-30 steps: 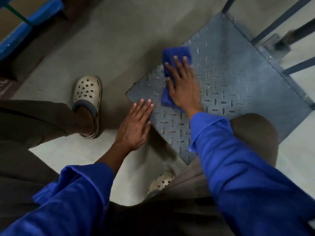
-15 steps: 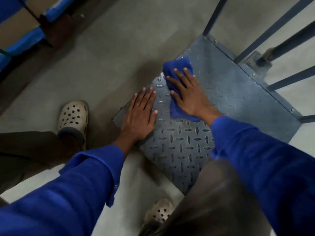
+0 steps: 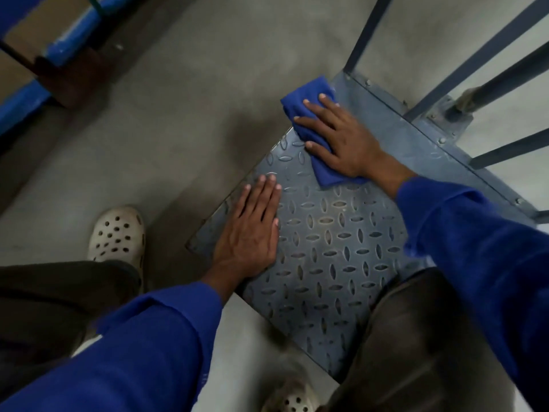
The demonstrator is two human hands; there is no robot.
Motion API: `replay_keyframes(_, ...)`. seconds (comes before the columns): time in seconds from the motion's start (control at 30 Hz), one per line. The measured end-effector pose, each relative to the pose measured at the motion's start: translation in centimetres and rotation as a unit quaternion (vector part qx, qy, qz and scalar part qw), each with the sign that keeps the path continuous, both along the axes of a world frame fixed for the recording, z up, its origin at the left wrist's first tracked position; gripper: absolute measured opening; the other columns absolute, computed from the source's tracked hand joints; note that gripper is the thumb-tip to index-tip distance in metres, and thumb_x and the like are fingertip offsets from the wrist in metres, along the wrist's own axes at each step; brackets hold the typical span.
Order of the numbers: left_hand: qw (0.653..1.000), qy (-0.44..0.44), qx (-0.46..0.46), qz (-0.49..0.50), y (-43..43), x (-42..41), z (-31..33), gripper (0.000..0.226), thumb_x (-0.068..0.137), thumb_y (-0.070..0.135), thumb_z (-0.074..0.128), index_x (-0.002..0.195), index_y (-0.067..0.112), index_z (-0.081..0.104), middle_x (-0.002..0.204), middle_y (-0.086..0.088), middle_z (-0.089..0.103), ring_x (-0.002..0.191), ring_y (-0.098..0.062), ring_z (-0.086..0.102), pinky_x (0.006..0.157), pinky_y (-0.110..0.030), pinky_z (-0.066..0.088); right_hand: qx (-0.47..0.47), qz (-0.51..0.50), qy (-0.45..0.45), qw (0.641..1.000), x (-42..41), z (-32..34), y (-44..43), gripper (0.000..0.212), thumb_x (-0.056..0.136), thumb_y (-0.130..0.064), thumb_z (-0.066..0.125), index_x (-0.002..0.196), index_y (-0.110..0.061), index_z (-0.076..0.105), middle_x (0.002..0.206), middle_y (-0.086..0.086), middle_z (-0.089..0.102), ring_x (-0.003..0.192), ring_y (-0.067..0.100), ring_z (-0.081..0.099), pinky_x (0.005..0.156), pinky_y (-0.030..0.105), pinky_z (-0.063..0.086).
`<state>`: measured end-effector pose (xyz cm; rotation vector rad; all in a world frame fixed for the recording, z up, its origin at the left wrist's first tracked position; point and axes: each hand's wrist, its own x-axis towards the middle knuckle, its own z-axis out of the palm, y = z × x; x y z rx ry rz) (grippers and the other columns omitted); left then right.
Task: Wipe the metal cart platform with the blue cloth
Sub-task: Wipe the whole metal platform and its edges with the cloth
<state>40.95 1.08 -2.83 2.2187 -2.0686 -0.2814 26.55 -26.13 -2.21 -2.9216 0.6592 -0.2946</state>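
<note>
While I crouch over it, the concrete floor (image 3: pixel 178 129) fills most of the view. Blue racking (image 3: pixel 26 96) runs along the top left.

Metal cart platform (image 3: pixel 341 248): grey diamond-plate, set diagonally, one corner toward me. The dark handle bars (image 3: pixel 490 49) rise from its far edge, bolted through a plain strip.

My blue sleeves (image 3: pixel 475 263) come in from both lower corners. A dark trouser knee (image 3: pixel 416 337) covers the platform's near right corner.

Left grip (image 3: pixel 252 230): flat on the plate by the left edge, palm down, fingers straight and together, holding nothing.

Right grip (image 3: pixel 347 144): splayed wide and pressed flat on the blue cloth (image 3: pixel 306 93). The fingers aren't curled round it; it's just pinned under palm and fingertips.

The blue cloth is at the platform's far left corner, just short of the nearest handle bar. Its far end is bunched over the left edge and its near end lies flat on the plate under my wrist.

A cream perforated clog (image 3: pixel 117 233) sits on the floor left of the platform. A second one at bottom centre is blurred.
</note>
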Motion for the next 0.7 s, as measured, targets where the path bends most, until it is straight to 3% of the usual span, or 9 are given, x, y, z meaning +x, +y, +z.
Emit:
replay_keyframes(0.07, 1.0, 0.001, -0.007, -0.004, -0.1, 0.0, 0.1, 0.07, 0.108, 0.03, 0.03, 0.169, 0.003, 0.009, 0.178, -0.014, 0.0, 0.166, -0.027, -0.004, 0.134, -0.049, 0.01, -0.02, -0.01, -0.005, 1.0, -0.4, 0.1, -2.2, 0.061, 0.114, -0.055, 0.042, 0.163, -0.02, 0.043, 0.173, 0.012, 0.035, 0.163, 0.037, 0.022, 0.132, 0.055, 0.025)
replay_keyframes(0.2, 1.0, 0.007, -0.007, 0.006, 0.0, -0.2, 0.3, 0.071, 0.107, 0.03, 0.034, 0.169, 0.004, 0.009, 0.178, -0.013, 0.0, 0.166, -0.026, -0.004, 0.134, -0.048, 0.009, -0.005, -0.148, -0.007, 0.989, 1.7, -0.1, -2.4, 0.068, 0.112, -0.063, 0.035, 0.161, -0.018, 0.048, 0.168, 0.015, 0.042, 0.16, 0.045, 0.03, 0.131, 0.058, 0.026)
replay_keyframes(0.37, 1.0, 0.014, -0.018, 0.013, 0.0, -0.2, 0.2, 0.07, 0.108, 0.029, 0.034, 0.169, 0.004, 0.012, 0.179, -0.012, 0.003, 0.166, -0.025, -0.001, 0.134, -0.047, 0.01, 0.011, 0.045, 0.011, 0.999, 1.9, 0.2, 2.1, 0.065, 0.11, -0.06, 0.046, 0.162, -0.02, 0.046, 0.17, 0.01, 0.041, 0.162, 0.034, 0.025, 0.134, 0.05, 0.021)
replay_keyframes(0.57, 1.0, 0.014, -0.011, 0.012, 0.0, -0.2, 0.2, 0.071, 0.108, 0.032, 0.033, 0.169, 0.006, 0.009, 0.179, -0.011, 0.0, 0.166, -0.024, -0.004, 0.135, -0.046, 0.007, 0.046, -0.189, -0.037, 0.98, 2.4, 0.0, -1.9, 0.072, 0.109, -0.066, 0.039, 0.163, -0.019, 0.045, 0.171, 0.014, 0.038, 0.161, 0.042, 0.027, 0.133, 0.053, 0.022)
replay_keyframes(0.63, 0.999, 0.024, -0.016, 0.015, 0.0, -0.2, 0.1, 0.07, 0.108, 0.031, 0.033, 0.169, 0.006, 0.01, 0.179, -0.011, 0.001, 0.166, -0.023, -0.003, 0.135, -0.046, 0.008, 0.049, -0.14, -0.038, 0.988, 3.1, 0.1, 0.1, 0.072, 0.109, -0.065, 0.039, 0.162, -0.017, 0.046, 0.17, 0.015, 0.039, 0.161, 0.043, 0.028, 0.133, 0.055, 0.023)
replay_keyframes(0.7, 0.999, 0.031, -0.027, 0.018, 0.0, -0.2, 0.0, 0.07, 0.107, 0.031, 0.034, 0.169, 0.006, 0.013, 0.179, -0.01, 0.004, 0.166, -0.023, -0.001, 0.134, -0.047, 0.009, 0.052, -0.028, -0.016, 0.998, 3.1, 0.0, 2.9, 0.067, 0.111, -0.059, 0.043, 0.162, -0.017, 0.045, 0.171, 0.013, 0.039, 0.162, 0.039, 0.028, 0.133, 0.053, 0.022)
